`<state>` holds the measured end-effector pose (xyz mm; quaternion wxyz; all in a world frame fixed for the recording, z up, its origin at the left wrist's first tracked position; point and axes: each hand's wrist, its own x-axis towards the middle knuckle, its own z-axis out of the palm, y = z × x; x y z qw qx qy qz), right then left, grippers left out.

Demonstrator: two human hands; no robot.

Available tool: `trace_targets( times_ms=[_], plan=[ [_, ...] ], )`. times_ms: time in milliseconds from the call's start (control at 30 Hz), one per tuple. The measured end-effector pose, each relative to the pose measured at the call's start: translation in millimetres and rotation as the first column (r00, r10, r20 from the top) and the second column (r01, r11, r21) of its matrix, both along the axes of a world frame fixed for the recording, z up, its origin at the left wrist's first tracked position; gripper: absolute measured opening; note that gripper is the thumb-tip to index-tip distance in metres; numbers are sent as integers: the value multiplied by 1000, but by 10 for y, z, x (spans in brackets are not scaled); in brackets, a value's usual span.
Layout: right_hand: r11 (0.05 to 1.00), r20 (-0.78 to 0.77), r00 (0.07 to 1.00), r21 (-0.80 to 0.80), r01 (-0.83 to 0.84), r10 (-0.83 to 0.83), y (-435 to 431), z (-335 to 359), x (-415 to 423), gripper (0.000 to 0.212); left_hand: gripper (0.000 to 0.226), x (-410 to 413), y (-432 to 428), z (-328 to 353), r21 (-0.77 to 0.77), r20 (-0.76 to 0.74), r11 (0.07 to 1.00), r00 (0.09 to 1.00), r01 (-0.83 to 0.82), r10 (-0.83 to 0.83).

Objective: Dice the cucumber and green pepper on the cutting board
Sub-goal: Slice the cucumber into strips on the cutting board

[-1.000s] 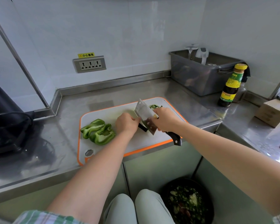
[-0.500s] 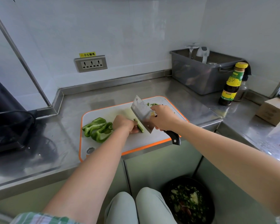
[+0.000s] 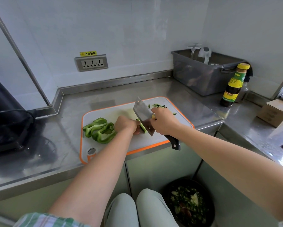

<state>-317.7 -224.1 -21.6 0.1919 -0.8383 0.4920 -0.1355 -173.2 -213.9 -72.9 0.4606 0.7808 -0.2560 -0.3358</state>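
A white cutting board (image 3: 104, 115) with an orange rim lies on the steel counter. Green pepper pieces (image 3: 99, 129) lie on its left part. My left hand (image 3: 126, 124) holds down a strip of cucumber (image 3: 141, 126) at the board's middle, fingers curled on it. My right hand (image 3: 163, 122) grips a cleaver (image 3: 143, 116) by its black handle, the blade tilted with its edge beside the cucumber strip. Cut cucumber bits (image 3: 158, 106) lie at the board's far right, behind my right hand.
A grey tub (image 3: 203, 76) with glassware stands at the back right, a sauce bottle (image 3: 232, 86) beside it. A cardboard box (image 3: 273, 112) sits far right, a black appliance (image 3: 5, 122) at left. A bin of scraps (image 3: 189, 203) stands on the floor by my knees.
My left hand slid left along the board and settled on the cucumber strip. The cleaver blade came down beside it.
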Motion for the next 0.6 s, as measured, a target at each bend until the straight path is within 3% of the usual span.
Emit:
trace_targets(
  times_ms=[433, 600],
  plan=[
    [1000, -3, 1000, 3, 9, -9, 18, -31, -13, 13, 24, -13, 0, -57, -27, 88, 999, 996, -32, 35],
    [999, 4, 1000, 32, 3, -3, 23, -32, 20, 5, 23, -12, -11, -84, -36, 86, 998, 995, -54, 57]
  ],
)
